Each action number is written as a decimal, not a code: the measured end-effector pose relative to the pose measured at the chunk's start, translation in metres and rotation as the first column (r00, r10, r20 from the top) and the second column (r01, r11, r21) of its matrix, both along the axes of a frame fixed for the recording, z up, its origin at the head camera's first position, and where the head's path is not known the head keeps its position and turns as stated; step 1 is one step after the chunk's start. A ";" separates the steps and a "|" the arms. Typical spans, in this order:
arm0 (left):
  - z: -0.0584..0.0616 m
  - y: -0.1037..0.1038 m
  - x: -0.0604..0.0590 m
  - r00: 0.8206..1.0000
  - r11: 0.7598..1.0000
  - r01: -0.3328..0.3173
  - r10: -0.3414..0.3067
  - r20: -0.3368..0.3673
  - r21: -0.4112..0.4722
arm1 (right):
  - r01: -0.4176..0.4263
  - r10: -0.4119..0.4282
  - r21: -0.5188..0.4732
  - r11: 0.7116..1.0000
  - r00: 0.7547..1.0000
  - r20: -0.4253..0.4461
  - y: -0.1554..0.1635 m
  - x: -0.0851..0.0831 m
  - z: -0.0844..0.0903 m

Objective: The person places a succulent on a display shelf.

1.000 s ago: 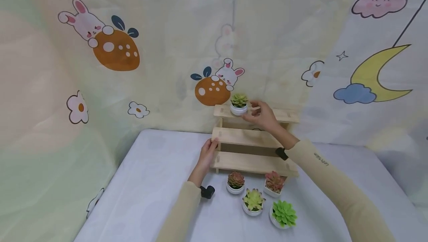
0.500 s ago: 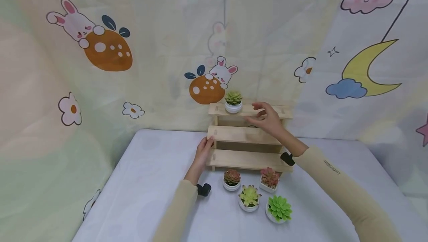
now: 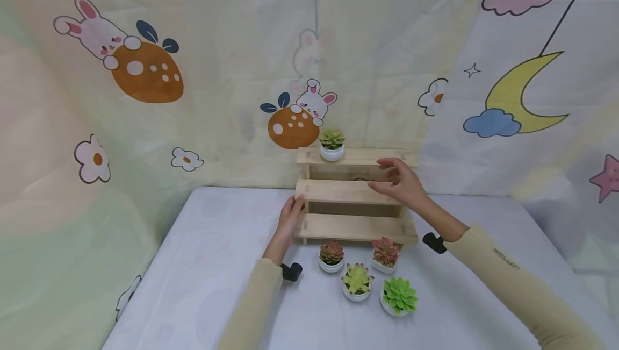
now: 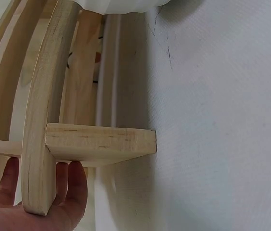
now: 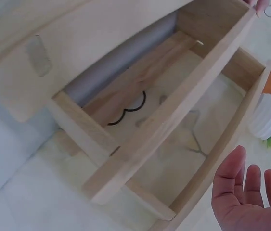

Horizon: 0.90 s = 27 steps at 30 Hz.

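A three-tier wooden plant stand (image 3: pixel 355 226) stands at the back of the table. My left hand (image 3: pixel 288 218) grips the left end of its middle tier; in the left wrist view its fingers (image 4: pixel 77 185) lie on both sides of a wooden board, against the side support. On the top tier, toward the left, sits a potted green succulent (image 3: pixel 332 145) in a white pot. My right hand (image 3: pixel 403 183) hovers before the stand's right part, holding nothing. Its fingers are loosely bent and apart, and the right wrist view shows the white pot (image 5: pixel 266 116) beyond the fingertips.
Several potted succulents stand on the white-covered table (image 3: pixel 232 264) before the stand: a brownish-red one (image 3: pixel 331 254), a pink-red one (image 3: pixel 386 254), a yellow-green one (image 3: pixel 357 280) and a bright green one (image 3: pixel 398 295). A printed cloth (image 3: pixel 232 70) hangs behind.
My right hand has drawn away from the succulent on the top tier, moving right and down. The left hand keeps its grip on the stand. The head view has shifted slightly.
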<state>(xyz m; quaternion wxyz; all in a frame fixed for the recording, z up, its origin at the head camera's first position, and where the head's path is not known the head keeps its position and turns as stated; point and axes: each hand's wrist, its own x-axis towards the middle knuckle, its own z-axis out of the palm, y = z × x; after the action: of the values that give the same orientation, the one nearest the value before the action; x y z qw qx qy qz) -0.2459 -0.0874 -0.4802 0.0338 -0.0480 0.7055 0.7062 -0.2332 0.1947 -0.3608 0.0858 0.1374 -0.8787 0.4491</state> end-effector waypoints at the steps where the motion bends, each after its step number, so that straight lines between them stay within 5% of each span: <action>1: 0.000 0.000 0.000 1.000 1.000 -0.002 0.001 0.004 0.005 | -0.003 0.003 -0.005 1.000 1.000 0.004 0.002 0.003 -0.001; 12: 0.001 0.000 -0.001 1.000 1.000 -0.013 0.013 -0.009 0.018 | -0.056 0.057 -0.019 0.998 0.998 0.025 0.024 0.044 -0.018; 21: 0.013 -0.001 0.006 1.000 1.000 0.017 -0.017 0.000 0.016 | -0.062 0.057 -0.068 0.996 0.996 -0.072 0.038 0.086 -0.042; 27: 0.002 -0.001 -0.002 1.000 1.000 0.003 -0.003 -0.009 0.014 | -0.131 0.123 -0.063 0.989 0.986 -0.113 0.049 0.111 -0.059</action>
<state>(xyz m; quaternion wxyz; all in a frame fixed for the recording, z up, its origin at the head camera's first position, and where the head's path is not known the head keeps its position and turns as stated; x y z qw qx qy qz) -0.2475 -0.0886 -0.4783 0.0320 -0.0437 0.7009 0.7112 -0.1224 0.2437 -0.4193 0.1096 0.2144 -0.8457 0.4762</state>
